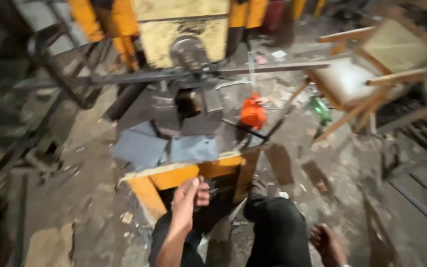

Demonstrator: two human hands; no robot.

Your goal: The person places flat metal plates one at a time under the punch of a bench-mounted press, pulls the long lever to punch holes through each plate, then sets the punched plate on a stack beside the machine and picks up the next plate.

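Yellow-painted bench (pixel 184 174) edge is met by left hand (pixel 190 194), fingers curled, grasp unclear | right hand (pixel 326 242) is held low, blurred | orange object (pixel 252 112) lies on benchtop, well apart

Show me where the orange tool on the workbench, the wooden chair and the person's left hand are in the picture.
orange tool (pixel 252 112), head view, on the middle of its orange body.
wooden chair (pixel 394 76), head view, on its front armrest.
left hand (pixel 190 194), head view, on the back of the hand, near the orange bench frame (pixel 174 177).
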